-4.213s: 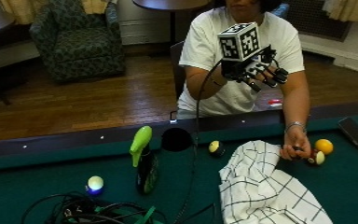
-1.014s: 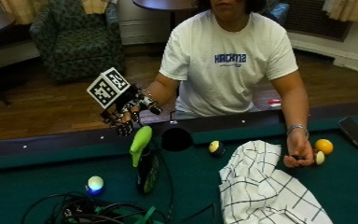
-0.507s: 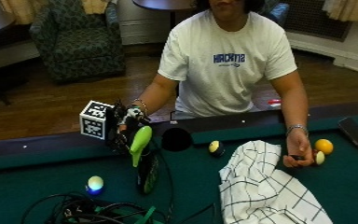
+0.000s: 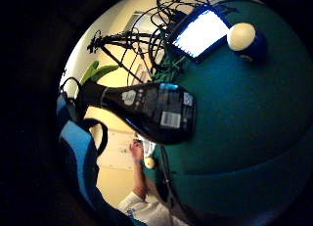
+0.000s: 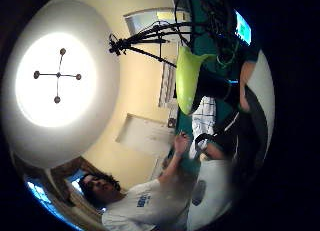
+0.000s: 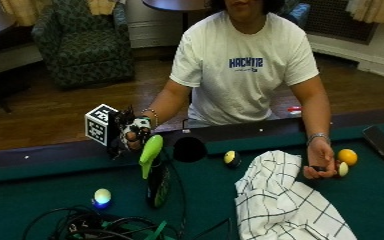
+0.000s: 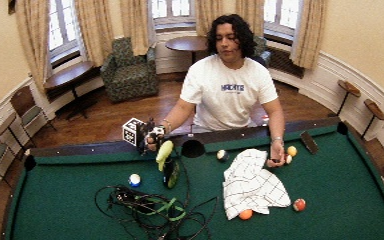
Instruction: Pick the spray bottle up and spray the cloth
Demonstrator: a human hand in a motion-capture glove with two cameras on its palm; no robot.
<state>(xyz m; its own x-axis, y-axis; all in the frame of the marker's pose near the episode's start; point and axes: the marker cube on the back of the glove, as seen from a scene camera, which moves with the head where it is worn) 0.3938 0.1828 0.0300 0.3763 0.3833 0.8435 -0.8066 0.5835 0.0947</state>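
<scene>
The green felt pool-table surface (image 6: 352,200) carries everything, with a person seated at its far rail. A white cloth with a thin black check (image 6: 282,200) lies rumpled on the felt, just beside the bare left hand (image 6: 320,165), which rests near a yellow ball (image 6: 346,156). Well apart from the cloth stands the dark spray bottle with a lime-green trigger head (image 6: 156,172), upright on the surface beside a tangle of black cables (image 6: 105,227). The gloved right hand (image 6: 133,134) sits right at the green head; its fingers look loosely curled there, though whether they actually close on it cannot be told.
</scene>
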